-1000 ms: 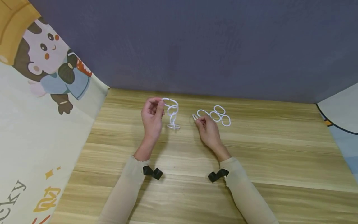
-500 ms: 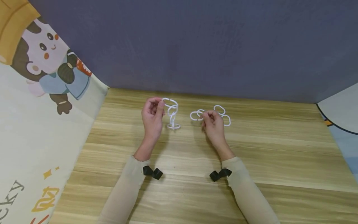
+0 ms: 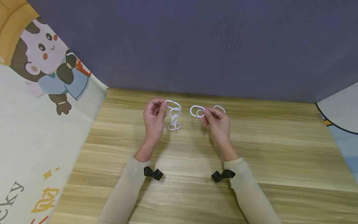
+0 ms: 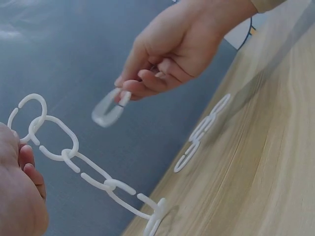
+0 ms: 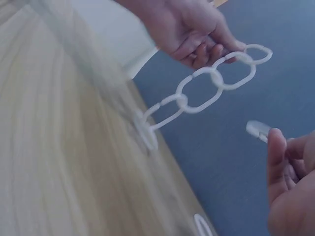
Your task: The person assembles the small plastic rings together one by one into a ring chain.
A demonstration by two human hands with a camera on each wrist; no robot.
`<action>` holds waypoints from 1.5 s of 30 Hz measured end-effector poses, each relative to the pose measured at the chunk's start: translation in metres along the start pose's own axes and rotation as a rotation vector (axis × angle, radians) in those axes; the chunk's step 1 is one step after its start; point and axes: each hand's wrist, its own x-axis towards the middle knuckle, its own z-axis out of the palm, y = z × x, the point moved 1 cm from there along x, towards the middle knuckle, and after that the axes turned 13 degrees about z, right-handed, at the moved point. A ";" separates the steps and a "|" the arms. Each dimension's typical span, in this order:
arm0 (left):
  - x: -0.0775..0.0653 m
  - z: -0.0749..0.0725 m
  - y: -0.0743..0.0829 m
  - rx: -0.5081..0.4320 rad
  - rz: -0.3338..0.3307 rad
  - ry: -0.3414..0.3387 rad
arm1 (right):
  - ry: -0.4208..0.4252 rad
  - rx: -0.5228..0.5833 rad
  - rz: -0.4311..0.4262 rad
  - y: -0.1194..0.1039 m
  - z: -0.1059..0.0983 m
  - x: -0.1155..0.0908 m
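Note:
My left hand (image 3: 154, 119) pinches the top link of a white plastic chain (image 4: 96, 166) between thumb and fingers. Several interlocked oval links hang from it, and the lowest one lies at the wooden tabletop. To the right, my right hand (image 3: 220, 124) pinches one separate white link (image 3: 191, 109) by its end. In the left wrist view that link (image 4: 104, 118) hangs apart from the chain, with a small gap in its ring. Both hands face each other, the chain between them.
Several loose white links (image 4: 179, 164) lie on the table (image 3: 179, 193) behind my right hand, partly hidden by it in the head view. A dark blue upright panel (image 3: 195, 46) borders the table's far edge. A wall with cartoon figures (image 3: 53, 71) stands at left.
My right hand has risen and moved slightly right, turning its link from edge-on to face the head camera. My left hand has shifted slightly right, still holding the chain.

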 end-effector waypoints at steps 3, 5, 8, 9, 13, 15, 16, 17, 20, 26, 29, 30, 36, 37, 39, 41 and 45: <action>-0.002 0.001 0.001 0.006 -0.015 -0.006 | -0.040 0.051 0.022 -0.005 0.001 -0.006; -0.003 0.001 0.002 0.010 -0.027 -0.012 | -0.071 0.083 0.038 -0.008 0.002 -0.010; -0.005 0.002 0.003 0.015 -0.051 -0.021 | -0.103 0.118 0.054 -0.013 0.004 -0.016; -0.005 0.002 0.004 0.017 -0.058 -0.022 | -0.105 0.123 0.062 -0.015 0.004 -0.018; -0.008 0.002 0.004 0.033 -0.075 -0.030 | -0.061 0.124 0.093 -0.018 0.006 -0.023; -0.009 0.002 0.003 0.047 -0.074 -0.044 | -0.022 0.111 0.105 -0.019 0.005 -0.025; -0.010 0.003 0.002 0.054 -0.074 -0.049 | -0.009 0.108 0.111 -0.019 0.005 -0.024; -0.010 0.004 0.001 0.059 -0.074 -0.054 | 0.002 0.106 0.117 -0.020 0.005 -0.023; -0.012 0.006 -0.002 0.071 -0.077 -0.065 | 0.018 0.117 0.127 -0.021 0.003 -0.019; -0.014 0.009 -0.009 0.072 -0.106 -0.071 | 0.012 0.150 0.120 -0.024 0.002 -0.015; -0.015 0.010 -0.013 0.075 -0.111 -0.097 | 0.013 0.174 0.108 -0.026 0.002 -0.013; -0.015 0.010 -0.015 0.074 -0.111 -0.108 | 0.015 0.181 0.103 -0.026 0.002 -0.013; -0.017 0.010 -0.013 0.066 -0.118 -0.168 | 0.023 0.197 0.086 -0.027 0.004 -0.018; -0.018 0.010 -0.012 0.069 -0.121 -0.174 | 0.021 0.192 0.087 -0.027 0.005 -0.018; -0.019 0.009 -0.013 0.085 -0.129 -0.187 | 0.016 0.180 0.093 -0.026 0.006 -0.020; -0.020 0.009 -0.012 0.103 -0.132 -0.202 | 0.011 0.165 0.103 -0.025 0.007 -0.021; -0.021 0.009 -0.010 0.130 -0.130 -0.237 | -0.008 0.126 0.122 -0.022 0.009 -0.024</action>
